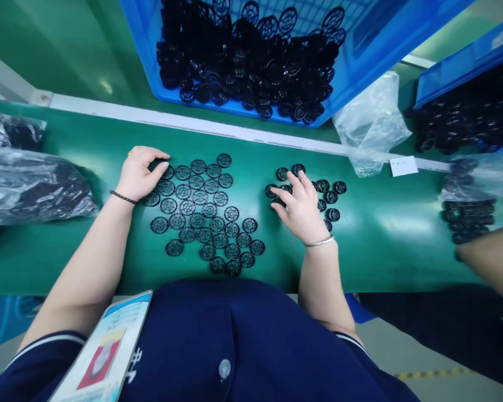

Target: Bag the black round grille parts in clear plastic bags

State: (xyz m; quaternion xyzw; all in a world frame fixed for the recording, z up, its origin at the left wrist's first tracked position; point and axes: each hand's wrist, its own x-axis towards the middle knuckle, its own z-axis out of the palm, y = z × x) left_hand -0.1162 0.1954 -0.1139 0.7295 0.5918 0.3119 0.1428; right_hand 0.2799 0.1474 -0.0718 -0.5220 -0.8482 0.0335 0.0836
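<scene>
Many round black spoked plastic discs (200, 197) lie flat in a loose cluster on the green tabletop. My left hand (140, 172) rests at the upper left edge of that cluster, thumb and fingers apart, beside a disc partly covered by the fingers. A smaller group of similar discs (331, 196) lies to the right. Over this group's left part is my right hand (299, 209), palm down with fingers spread. Its fingertips are at or on a few discs, some of them partly hidden beneath the hand. Neither hand appears to grip a disc.
Beyond a white rail (193, 127) stands a blue crate (151, 67) heaped with black parts. A second blue crate (444, 78) is at right, near a clear plastic bag (373, 123) and white label (403, 166). Bagged parts (37, 181) lie left. Someone else's arm (492, 259) reaches in at right.
</scene>
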